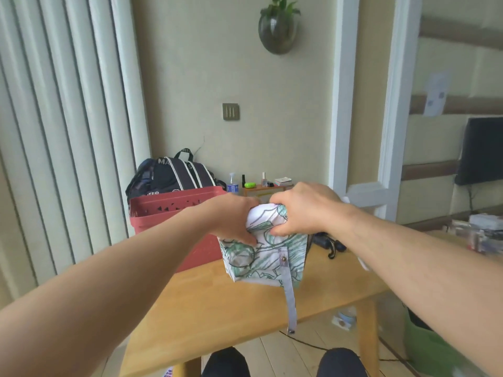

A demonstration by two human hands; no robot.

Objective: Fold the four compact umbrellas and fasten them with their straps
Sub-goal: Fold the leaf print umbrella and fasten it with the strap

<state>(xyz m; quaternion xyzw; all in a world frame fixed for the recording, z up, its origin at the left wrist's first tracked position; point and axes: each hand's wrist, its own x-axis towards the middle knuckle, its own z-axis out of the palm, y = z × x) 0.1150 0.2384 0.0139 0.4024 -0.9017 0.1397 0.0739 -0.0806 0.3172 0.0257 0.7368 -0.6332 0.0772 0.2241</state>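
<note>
Umbrella [265,254] | gripped by left hand [234,219], right hand [302,210] | strap [290,303] dangling

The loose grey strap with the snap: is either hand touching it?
Apart. The head view shows the grey strap dangling free below the white, green-patterned umbrella, while left hand and right hand grip the fabric higher up.

Both arms out fwd; left hand [236,216] & right hand [302,208] side by side, fingers curled, gripping.
</note>
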